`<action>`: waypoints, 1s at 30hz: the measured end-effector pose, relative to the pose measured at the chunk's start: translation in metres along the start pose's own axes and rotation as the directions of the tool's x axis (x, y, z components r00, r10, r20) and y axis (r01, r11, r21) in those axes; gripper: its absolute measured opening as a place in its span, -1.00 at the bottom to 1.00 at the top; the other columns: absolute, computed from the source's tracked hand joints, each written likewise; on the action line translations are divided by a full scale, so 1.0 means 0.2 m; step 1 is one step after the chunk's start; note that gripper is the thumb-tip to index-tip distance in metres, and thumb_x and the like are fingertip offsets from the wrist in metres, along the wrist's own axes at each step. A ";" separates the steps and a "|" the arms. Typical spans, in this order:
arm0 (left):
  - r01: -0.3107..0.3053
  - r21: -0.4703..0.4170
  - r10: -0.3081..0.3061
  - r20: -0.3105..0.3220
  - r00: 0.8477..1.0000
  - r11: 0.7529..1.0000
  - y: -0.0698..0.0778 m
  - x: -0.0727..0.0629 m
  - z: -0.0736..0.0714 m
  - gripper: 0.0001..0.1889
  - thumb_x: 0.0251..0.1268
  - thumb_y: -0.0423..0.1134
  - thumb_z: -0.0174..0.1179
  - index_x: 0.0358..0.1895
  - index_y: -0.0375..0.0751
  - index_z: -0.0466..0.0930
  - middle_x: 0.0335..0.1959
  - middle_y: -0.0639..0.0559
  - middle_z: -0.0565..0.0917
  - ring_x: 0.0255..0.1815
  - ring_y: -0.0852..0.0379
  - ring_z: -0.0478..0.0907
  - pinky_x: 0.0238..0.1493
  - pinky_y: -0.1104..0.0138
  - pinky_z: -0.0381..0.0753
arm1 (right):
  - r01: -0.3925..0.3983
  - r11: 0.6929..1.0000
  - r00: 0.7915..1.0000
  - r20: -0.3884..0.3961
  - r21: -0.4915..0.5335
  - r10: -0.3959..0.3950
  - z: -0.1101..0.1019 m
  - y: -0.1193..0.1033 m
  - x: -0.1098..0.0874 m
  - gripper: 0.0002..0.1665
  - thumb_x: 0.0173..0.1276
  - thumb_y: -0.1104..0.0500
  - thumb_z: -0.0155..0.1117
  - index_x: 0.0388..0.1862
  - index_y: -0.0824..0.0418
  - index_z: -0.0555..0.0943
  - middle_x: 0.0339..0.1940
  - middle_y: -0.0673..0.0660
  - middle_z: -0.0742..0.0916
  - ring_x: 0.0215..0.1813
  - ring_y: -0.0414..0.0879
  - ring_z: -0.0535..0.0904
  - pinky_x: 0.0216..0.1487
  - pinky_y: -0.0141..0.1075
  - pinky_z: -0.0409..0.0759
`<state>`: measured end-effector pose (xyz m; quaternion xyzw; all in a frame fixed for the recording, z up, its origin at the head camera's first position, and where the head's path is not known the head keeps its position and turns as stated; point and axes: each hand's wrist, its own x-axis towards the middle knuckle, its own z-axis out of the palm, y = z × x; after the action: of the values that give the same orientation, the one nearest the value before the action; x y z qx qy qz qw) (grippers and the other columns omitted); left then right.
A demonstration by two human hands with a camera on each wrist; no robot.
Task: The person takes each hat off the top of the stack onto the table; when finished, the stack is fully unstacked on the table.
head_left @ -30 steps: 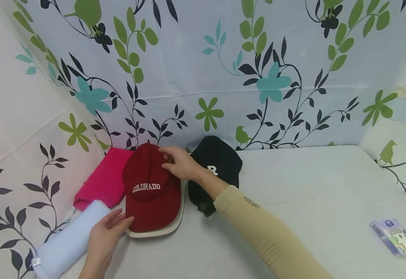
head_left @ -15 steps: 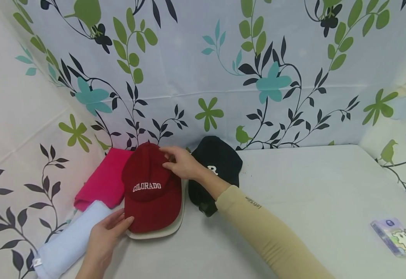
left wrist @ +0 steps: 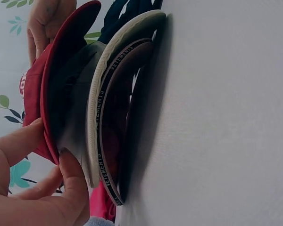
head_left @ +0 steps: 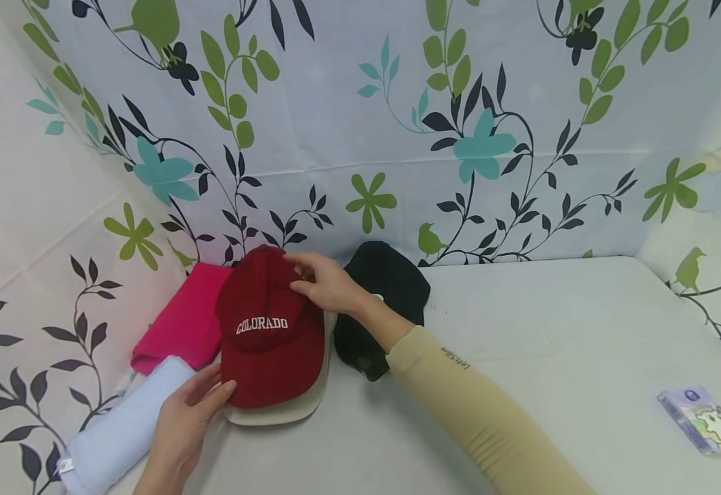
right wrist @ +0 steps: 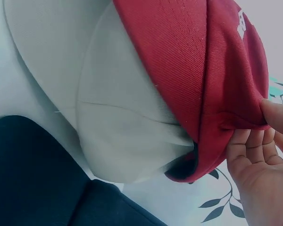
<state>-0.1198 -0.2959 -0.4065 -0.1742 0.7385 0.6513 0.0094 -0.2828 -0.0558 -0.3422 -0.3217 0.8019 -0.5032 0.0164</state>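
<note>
A dark red baseball cap (head_left: pixel 274 375) with COLORADO lettered on its front overlaps a cream cap (head_left: pixel 292 413), whose brim shows below the red one. My left hand (head_left: pixel 184 423) pinches the near left edge of the red brim. In the left wrist view, that hand's thumb and fingers (left wrist: pixel 75 183) are on either side of the brim, and a gap separates it from the cream brim (left wrist: pixel 95 117). My right hand (head_left: pixel 332 285) pinches the fabric on the right side of the red crown. The right wrist view shows the cream crown (right wrist: pixel 127 136) partly exposed under the red cap.
A black cap (head_left: pixel 391 275) lies right behind my right forearm. To the left are a folded pink cloth (head_left: pixel 184 320) and a rolled light blue towel (head_left: pixel 128 426). A small printed box (head_left: pixel 704 421) sits on the white table (head_left: pixel 552 371) at far right. Patterned cloth walls (head_left: pixel 336 124) surround the table.
The red cap has risen a little in both hands, showing more of the cream brim beneath. My right hand has shifted slightly upward; the other items stay put.
</note>
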 end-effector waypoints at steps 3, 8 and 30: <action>0.007 -0.027 -0.007 0.001 1.000 1.000 0.01 0.00 0.00 -0.21 0.40 -0.16 0.32 0.58 -0.26 0.13 0.48 -0.20 0.25 0.11 0.42 0.46 0.07 0.55 0.52 | 0.019 1.000 1.000 -0.017 -0.001 -0.019 -0.01 -0.01 0.00 -0.42 0.45 0.37 0.26 0.43 0.29 0.45 -0.07 0.14 0.58 -0.05 -0.06 0.52 -0.04 -0.41 0.53; 0.037 -0.086 -0.037 -0.003 0.999 0.996 0.03 -0.01 0.01 -0.19 0.40 -0.11 0.31 0.61 -0.11 0.10 0.45 -0.09 0.24 0.27 0.20 0.36 0.13 0.49 0.51 | 0.053 0.999 0.998 -0.029 -0.007 -0.054 -0.03 -0.03 0.01 -0.43 0.43 0.37 0.27 0.41 0.29 0.46 -0.09 0.14 0.60 -0.07 -0.07 0.52 -0.05 -0.44 0.52; -0.159 -0.341 0.215 0.133 0.967 0.927 0.03 -0.03 0.05 -0.38 0.52 -0.38 0.13 0.57 -0.11 0.21 0.15 0.20 0.62 0.12 0.25 0.58 0.05 0.37 0.63 | 0.054 0.998 0.998 -0.043 -0.021 -0.055 -0.18 -0.10 -0.03 -0.44 0.45 0.34 0.27 0.41 0.26 0.48 -0.11 0.14 0.63 0.03 -0.03 0.58 -0.06 -0.37 0.59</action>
<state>-0.1170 -0.2849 -0.4013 -0.0464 0.6298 0.7751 -0.0196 -0.2806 -0.0300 -0.3096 -0.3325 0.7980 -0.5022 -0.0182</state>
